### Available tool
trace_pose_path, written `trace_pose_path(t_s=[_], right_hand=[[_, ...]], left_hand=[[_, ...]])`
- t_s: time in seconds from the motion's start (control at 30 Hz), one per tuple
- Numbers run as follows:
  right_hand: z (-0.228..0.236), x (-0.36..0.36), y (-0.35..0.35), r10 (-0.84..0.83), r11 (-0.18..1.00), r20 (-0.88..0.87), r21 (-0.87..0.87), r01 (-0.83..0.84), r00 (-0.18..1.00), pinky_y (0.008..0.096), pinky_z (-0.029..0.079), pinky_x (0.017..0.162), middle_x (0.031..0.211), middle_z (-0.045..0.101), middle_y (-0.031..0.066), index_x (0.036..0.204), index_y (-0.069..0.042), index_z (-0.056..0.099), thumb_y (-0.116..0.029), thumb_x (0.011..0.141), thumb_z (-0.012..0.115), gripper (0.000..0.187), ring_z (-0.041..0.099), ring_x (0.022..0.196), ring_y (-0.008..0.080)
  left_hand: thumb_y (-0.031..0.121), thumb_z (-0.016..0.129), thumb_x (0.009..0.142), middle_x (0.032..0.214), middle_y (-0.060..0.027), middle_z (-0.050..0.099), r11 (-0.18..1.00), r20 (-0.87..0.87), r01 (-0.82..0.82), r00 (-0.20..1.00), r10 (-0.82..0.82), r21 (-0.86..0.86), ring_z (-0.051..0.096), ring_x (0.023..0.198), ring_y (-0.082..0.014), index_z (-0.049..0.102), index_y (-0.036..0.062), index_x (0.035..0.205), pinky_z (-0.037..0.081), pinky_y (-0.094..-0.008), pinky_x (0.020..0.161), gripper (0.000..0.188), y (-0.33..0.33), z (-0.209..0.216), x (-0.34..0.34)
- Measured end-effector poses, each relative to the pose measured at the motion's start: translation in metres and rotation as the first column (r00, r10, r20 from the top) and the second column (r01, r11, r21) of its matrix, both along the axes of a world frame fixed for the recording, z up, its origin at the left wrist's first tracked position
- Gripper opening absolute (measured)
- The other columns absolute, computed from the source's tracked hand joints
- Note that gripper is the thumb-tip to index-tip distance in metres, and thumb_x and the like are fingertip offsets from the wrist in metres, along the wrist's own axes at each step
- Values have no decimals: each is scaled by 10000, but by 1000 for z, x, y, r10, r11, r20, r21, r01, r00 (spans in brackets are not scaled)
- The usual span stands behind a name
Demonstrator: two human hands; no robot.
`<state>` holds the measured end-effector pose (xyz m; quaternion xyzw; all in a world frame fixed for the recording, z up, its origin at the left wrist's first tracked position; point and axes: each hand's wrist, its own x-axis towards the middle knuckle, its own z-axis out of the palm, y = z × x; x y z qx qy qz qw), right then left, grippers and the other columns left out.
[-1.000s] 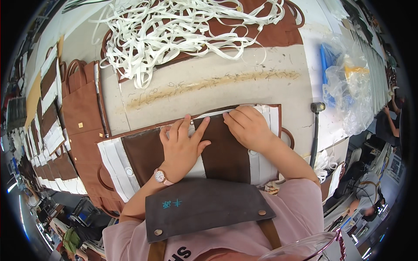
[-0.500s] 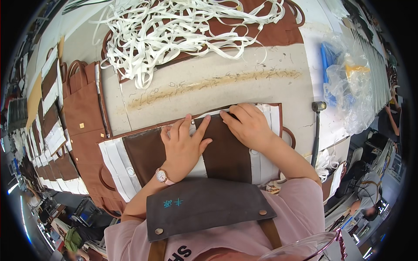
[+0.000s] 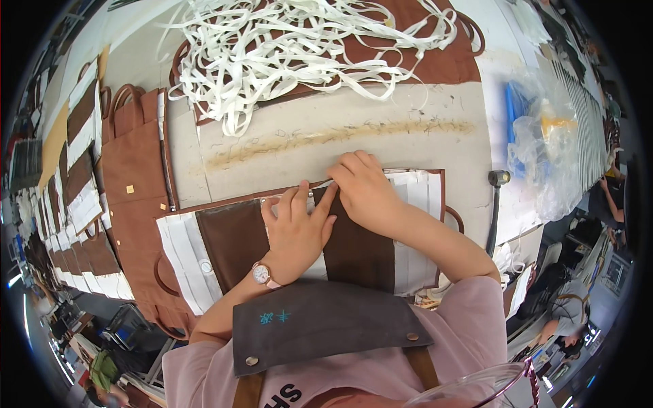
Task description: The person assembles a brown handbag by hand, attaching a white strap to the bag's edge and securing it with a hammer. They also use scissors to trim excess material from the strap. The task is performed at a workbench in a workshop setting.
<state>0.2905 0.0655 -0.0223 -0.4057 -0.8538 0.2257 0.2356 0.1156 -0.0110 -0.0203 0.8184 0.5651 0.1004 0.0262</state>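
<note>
A brown bag panel [image 3: 228, 245] with white backing strips lies flat before me, its far edge running crosswise. My left hand [image 3: 297, 228] rests on it with fingers spread, the fingertips near that far edge; a watch [image 3: 261, 274] is on the wrist. My right hand [image 3: 364, 187] is curled over the far edge just beside the left index finger. Its thumb and fingers pinch the edge, and the fingertips are partly hidden. A round white disc [image 3: 206, 267] shows on the left white strip. One brown handle [image 3: 454, 219] sticks out at the right side.
Tangled white tape [image 3: 272, 58] covers more brown bag pieces [image 3: 449, 64] at the back. Stacked brown bags [image 3: 132, 163] stand at the left. On the right lie a black-handled hammer-like tool [image 3: 497, 204] and clear plastic bags [image 3: 547, 156]. People are at work farther off.
My right hand has moved left along the panel's far edge, closer to the left fingertips, and its fingers have curled tighter. My left hand stays spread on the panel.
</note>
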Motion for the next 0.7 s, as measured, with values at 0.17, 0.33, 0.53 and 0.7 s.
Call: trace_pose_path(t_s=[0.17, 0.33, 0.53, 0.7], right_hand=[[-1, 4, 6, 31, 990, -33, -139, -35, 999, 444, 425, 892, 987, 567, 130, 985, -31, 618, 61, 752, 618, 250, 536, 985, 341], [4, 1, 14, 45, 989, -38, -140, -50, 998, 440, 429, 888, 951, 556, 128, 953, -32, 619, 65, 758, 620, 217, 536, 974, 343], [-4, 10, 17, 183, 972, -151, -121, -202, 971, 420, 462, 862, 973, 566, 115, 929, -17, 632, 66, 748, 642, 200, 530, 957, 334], [-5, 19, 16, 345, 938, -4, 30, -345, 939, 390, 479, 860, 1004, 585, 92, 957, 4, 644, 3, 734, 650, 223, 534, 961, 298]], left_hand=[[320, 708, 847, 1378, -160, 484, 1000, 45, 12, 999, -12, -7, 461, 1243, -304, 596, 194, 1378, 334, -572, 981, 557, -4, -4, -4], [321, 706, 849, 1393, -161, 478, 1000, 23, 10, 1000, -10, -18, 468, 1244, -301, 591, 170, 1380, 335, -565, 980, 564, -4, -2, -4], [327, 713, 848, 1380, -158, 483, 1000, 24, 10, 1000, -9, -28, 466, 1241, -304, 597, 175, 1377, 336, -559, 988, 563, -3, 0, -4], [323, 726, 844, 1340, -146, 493, 1000, 69, 0, 998, 2, -30, 467, 1231, -315, 607, 179, 1366, 333, -552, 1016, 554, -4, -1, -8]])
